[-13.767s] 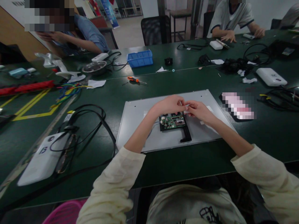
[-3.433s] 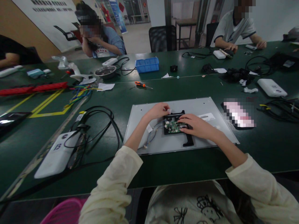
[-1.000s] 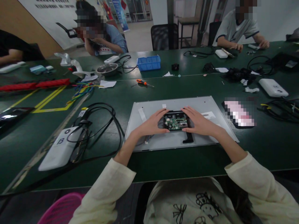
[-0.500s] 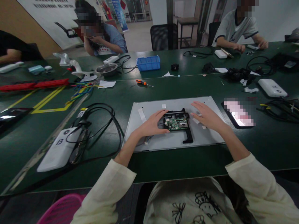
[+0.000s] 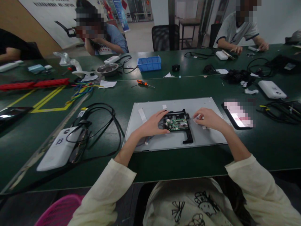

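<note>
Left forearm angled to 1 o'clock; left hand in a wide C, thumb to 3, fingers to 2. Right forearm angled to 11; right hand fingers curled toward 9.

Before you, a green circuit board is sitting components-up in a black frame, flat on a grey panel; a small whitish piece is being pinched in your right hand.
</note>
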A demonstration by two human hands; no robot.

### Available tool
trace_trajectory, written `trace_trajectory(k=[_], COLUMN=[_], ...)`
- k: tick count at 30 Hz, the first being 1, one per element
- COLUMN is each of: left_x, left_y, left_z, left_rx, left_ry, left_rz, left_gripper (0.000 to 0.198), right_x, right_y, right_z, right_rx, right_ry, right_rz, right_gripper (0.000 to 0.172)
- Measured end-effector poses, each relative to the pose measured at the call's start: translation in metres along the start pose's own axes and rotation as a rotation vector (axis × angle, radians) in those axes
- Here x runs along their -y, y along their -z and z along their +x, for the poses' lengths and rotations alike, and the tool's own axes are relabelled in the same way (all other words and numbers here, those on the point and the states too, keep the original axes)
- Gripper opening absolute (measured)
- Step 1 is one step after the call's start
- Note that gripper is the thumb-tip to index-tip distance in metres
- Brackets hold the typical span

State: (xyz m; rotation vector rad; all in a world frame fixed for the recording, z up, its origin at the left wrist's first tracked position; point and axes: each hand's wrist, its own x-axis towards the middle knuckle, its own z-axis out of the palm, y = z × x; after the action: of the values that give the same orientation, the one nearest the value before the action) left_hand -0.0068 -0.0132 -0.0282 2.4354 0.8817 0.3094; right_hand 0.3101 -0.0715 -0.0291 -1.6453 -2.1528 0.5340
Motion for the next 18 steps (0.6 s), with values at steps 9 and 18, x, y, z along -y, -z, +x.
trace_trajectory(k=[9,18], left_x=[0.001,-0.002], left_y=[0.0,0.0], left_z=[0.0,0.0], left_rx=[-0.004,-0.011], left_ry=[-0.013,-0.001], left_rz=[-0.005,-0.007], left_gripper=[0.095,0.094], right_x=[-0.004,-0.014], right_y=[-0.004,-0.007], right_z=[0.004,0.006], right_rx=[-0.016,-0.098], right_ry=[0.007,-0.013], right_rz=[0.002,-0.013], right_gripper=[0.012,0.018])
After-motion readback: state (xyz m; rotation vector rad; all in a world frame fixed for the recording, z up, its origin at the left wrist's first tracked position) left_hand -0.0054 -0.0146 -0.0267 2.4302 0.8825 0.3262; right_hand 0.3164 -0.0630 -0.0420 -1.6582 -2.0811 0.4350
